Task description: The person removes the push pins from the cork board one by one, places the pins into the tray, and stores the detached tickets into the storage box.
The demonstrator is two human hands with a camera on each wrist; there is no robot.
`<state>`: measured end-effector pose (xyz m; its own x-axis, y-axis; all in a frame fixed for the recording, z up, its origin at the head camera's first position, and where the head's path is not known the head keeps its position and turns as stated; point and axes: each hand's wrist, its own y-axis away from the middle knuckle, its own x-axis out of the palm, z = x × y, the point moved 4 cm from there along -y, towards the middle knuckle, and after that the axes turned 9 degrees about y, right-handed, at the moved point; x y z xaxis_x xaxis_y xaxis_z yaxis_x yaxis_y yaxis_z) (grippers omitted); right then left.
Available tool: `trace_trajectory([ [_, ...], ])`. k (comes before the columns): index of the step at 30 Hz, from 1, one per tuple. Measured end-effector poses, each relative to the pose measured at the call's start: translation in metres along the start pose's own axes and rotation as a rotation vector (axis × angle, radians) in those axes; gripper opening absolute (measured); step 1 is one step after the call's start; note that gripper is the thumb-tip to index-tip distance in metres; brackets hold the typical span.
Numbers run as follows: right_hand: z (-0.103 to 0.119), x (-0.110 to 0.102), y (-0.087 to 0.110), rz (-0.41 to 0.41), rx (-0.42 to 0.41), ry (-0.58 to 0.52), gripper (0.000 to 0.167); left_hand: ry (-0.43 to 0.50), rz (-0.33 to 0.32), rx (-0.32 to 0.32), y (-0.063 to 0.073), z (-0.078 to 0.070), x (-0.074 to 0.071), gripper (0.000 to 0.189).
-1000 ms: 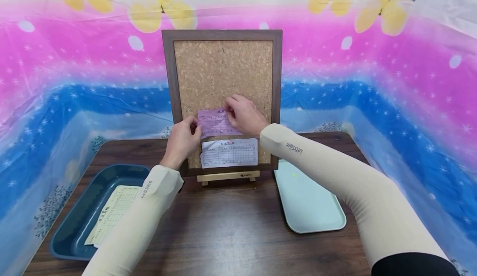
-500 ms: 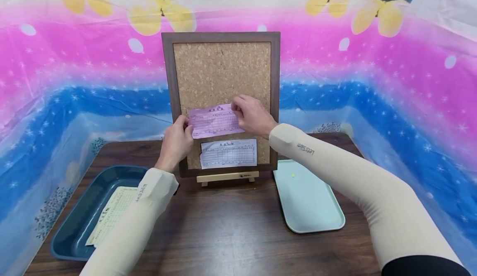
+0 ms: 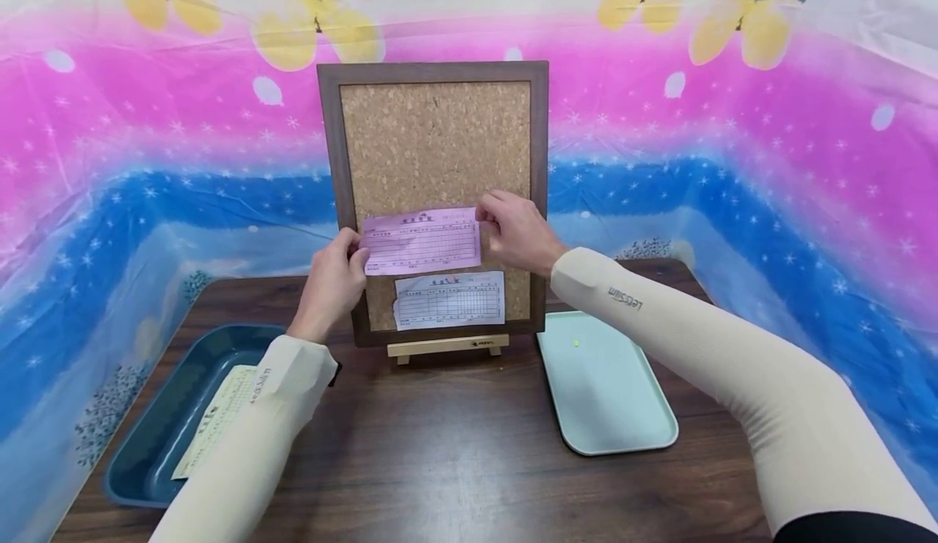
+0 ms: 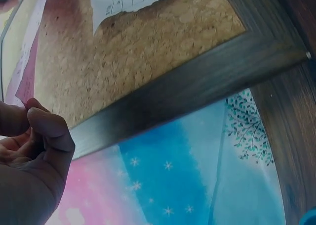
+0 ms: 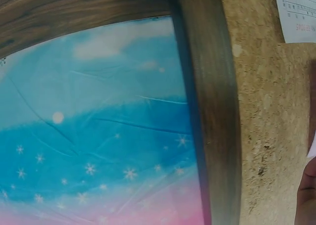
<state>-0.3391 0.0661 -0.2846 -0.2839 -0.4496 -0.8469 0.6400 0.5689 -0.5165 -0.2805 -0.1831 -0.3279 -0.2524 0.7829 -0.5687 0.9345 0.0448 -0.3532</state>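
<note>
Stretched between both hands is a pink paper form [image 3: 421, 243], held in front of the lower half of a framed cork board [image 3: 440, 144]. My left hand [image 3: 333, 282] pinches its left edge between thumb and fingers, which the left wrist view also shows at the paper's corner. At the right edge, my right hand [image 3: 520, 229] grips the form with curled fingers. Below the pink sheet, a white paper form [image 3: 449, 300] lies flat on the cork. Only a sliver of the right hand [image 5: 307, 193] appears in the right wrist view.
The board leans on a small wooden easel [image 3: 447, 346] on the dark wood table [image 3: 440, 445]. A pale green tray [image 3: 608, 388] with a tiny yellow speck lies to the right. On the left, a dark blue tray [image 3: 146, 437] holds a yellowish paper form [image 3: 216, 421], partly behind the left sleeve.
The hands have moved apart, left hand leftward and right hand rightward. The pink form has shifted left, its slant has lessened, and more of it now shows between the hands.
</note>
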Motion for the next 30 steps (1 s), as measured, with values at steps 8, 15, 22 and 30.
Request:
trace_trajectory([
  [8, -0.006, -0.008, 0.015, -0.013, -0.055, -0.012, 0.013, -0.009, -0.028, 0.033, 0.01, 0.005, -0.025, 0.015],
  [15, -0.01, -0.008, 0.027, 0.008, -0.064, -0.006, 0.013, -0.022, -0.036, -0.004, 0.02, 0.011, -0.046, 0.016],
  [22, -0.019, -0.005, 0.04, 0.036, -0.06, 0.02, 0.011, -0.055, -0.042, 0.002, 0.029, 0.017, -0.056, 0.016],
  [30, -0.025, 0.002, 0.053, 0.063, -0.099, 0.051, 0.012, -0.126, -0.053, 0.014, 0.045, 0.029, -0.076, 0.014],
])
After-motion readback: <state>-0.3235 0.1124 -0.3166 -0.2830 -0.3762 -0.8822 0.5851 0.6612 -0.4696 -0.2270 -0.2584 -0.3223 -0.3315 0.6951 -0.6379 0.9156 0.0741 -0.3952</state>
